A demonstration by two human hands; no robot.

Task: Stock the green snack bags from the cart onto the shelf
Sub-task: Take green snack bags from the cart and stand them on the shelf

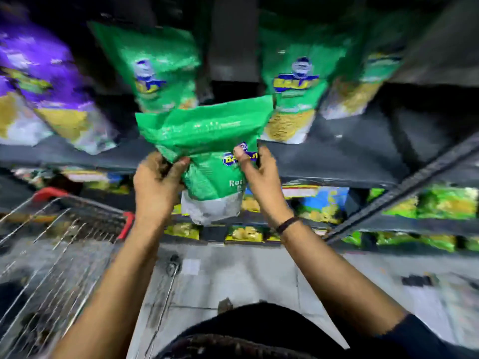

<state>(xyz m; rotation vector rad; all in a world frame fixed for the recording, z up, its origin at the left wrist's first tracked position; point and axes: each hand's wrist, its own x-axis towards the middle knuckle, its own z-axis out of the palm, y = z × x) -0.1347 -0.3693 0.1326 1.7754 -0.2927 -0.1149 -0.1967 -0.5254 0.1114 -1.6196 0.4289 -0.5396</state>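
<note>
A green snack bag (207, 141) with a blue and yellow logo is held up in front of the dark shelf (324, 161), its top tilted toward the shelf. My left hand (155, 185) grips its left edge and my right hand (261, 177) grips its right side, thumb on the logo. Three more green bags stand on the shelf: one (155, 66) behind the held bag, one (295, 81) to the right, and one (363, 79) further right. The wire cart (59, 244) with red corners is at the lower left; its contents are blurred.
Purple snack bags (44, 81) stand on the same shelf at the left. Lower shelves (414, 224) hold yellow and green packets. A diagonal metal shelf brace (404, 187) runs at the right. Grey tiled floor (233, 275) lies below, between cart and shelves.
</note>
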